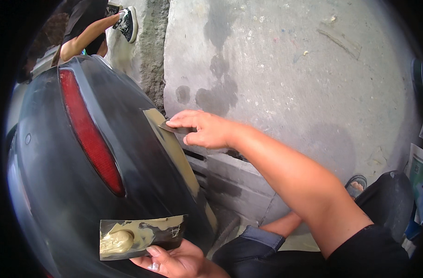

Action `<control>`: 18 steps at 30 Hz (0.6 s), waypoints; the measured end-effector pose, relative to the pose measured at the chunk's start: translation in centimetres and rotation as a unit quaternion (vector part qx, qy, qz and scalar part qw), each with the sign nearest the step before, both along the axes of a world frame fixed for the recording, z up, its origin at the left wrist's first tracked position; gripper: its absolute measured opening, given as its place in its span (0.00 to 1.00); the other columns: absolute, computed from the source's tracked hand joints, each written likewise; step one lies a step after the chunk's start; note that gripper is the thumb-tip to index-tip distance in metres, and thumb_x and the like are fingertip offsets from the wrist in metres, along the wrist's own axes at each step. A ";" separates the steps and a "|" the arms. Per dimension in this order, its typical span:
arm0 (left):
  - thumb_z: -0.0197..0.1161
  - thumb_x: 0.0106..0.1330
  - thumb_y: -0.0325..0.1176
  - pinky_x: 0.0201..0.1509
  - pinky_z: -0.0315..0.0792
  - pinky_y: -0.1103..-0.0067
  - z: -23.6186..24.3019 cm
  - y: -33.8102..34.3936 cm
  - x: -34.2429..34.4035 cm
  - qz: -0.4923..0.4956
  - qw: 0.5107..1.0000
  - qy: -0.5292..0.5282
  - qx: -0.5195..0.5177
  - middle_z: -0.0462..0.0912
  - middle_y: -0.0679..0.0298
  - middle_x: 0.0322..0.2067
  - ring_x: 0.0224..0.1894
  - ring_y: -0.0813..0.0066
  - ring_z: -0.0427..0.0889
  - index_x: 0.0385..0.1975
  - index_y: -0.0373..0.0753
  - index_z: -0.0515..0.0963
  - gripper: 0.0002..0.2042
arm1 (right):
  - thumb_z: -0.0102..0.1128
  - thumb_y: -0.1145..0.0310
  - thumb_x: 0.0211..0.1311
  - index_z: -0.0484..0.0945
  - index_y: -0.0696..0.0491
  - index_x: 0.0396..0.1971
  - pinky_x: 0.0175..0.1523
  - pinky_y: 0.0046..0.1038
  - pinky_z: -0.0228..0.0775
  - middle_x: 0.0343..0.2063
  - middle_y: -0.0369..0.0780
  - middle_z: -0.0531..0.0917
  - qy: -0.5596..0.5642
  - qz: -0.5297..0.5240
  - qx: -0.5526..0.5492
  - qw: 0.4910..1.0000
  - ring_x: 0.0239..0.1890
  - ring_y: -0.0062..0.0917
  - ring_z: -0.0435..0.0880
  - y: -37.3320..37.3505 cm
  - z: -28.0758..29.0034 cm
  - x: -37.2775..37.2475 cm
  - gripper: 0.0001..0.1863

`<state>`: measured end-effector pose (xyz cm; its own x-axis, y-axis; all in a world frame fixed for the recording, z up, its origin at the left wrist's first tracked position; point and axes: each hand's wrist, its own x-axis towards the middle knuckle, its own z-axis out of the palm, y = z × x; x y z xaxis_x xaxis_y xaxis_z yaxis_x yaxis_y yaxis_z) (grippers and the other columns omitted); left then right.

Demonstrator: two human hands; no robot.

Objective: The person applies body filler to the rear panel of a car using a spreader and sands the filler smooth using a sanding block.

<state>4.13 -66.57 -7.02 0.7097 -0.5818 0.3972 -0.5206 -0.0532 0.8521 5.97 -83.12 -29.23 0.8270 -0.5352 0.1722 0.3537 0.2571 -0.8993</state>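
Observation:
A dark car bumper (45, 167) with a long red reflector (91, 132) fills the left side, with a strip of pale yellow putty (179, 162) along its right edge. My right hand (204, 129) grips a thin dark spreader (167, 125) at the upper part of that strip. Low in the view, my left hand (174, 259) holds a flat dark rectangular plate (160, 242) from underneath, with a mound of yellow putty (121, 238) on it.
Another person's bent leg (89, 34) and sneaker (127, 25) are at the top left, beyond the bumper. Grey, stained concrete (285, 69) lies to the right, with a rough ledge edge (158, 60). My sandaled foot (357, 185) and printed sheets (417, 180) are at the lower right.

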 end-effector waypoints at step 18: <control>0.45 0.73 0.29 0.67 0.59 0.65 0.5 -0.8 -0.7 0.023 0.999 -0.021 -0.008 0.64 0.54 0.63 0.63 0.61 0.66 0.64 0.37 0.60 0.20 | 0.60 0.66 0.53 0.68 0.48 0.62 0.68 0.37 0.55 0.63 0.41 0.65 0.051 0.006 0.099 0.994 0.63 0.41 0.63 14.3 0.4 -3.3 0.32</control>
<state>3.40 -67.34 -6.49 0.7184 -0.5418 0.4363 -0.5534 -0.0651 0.8304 2.67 -68.81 -28.83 0.8409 -0.5408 -0.0213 0.2588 0.4363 -0.8618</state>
